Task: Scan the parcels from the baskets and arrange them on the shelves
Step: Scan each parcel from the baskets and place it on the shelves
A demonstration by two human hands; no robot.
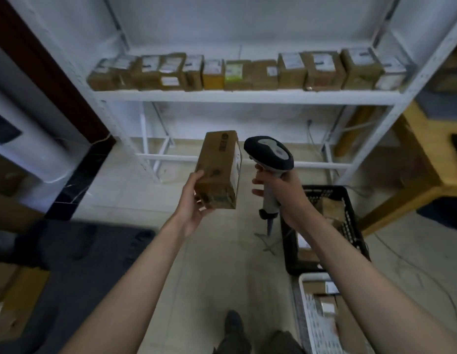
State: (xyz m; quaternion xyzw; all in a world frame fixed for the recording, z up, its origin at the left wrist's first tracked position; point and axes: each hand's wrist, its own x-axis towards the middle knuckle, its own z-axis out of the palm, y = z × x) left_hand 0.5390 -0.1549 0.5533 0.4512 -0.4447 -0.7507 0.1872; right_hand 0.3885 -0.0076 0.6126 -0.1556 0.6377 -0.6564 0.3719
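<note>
The person's left hand (194, 200) grips a brown cardboard parcel (219, 169) from below and from its left side, thumb up along the near corner and fingers curled under the base. The parcel sits just left of frame centre, tipped so that its long axis leans away, with a white label on its right face. The right hand (281, 190) is wrapped around the grey handle of a barcode scanner (269, 154), whose dark-rimmed head lies just beside the parcel at its 3 o'clock, apart from it by a narrow gap.

At 12 o'clock stands a white metal shelf rack (247, 96). One shelf carries a row of boxes (247, 72) set side by side, most of them brown with white labels, one green and one yellow among them. The rack's lower level is an open frame through which the floor shows.

At 4 o'clock a black plastic basket (349, 213) holds a few parcels, partly hidden by the right forearm. Nearer, at 5 o'clock, a white basket (305, 302) also holds labelled parcels. A scanner stand (269, 226) rests on the floor between the scanner and the black basket.

The floor (217, 264) is pale tile. A wooden table (413, 154) stands at 3 o'clock, a dark mat (82, 264) lies at 8 o'clock, and a dark wooden door frame (43, 72) rises at 10 o'clock.
</note>
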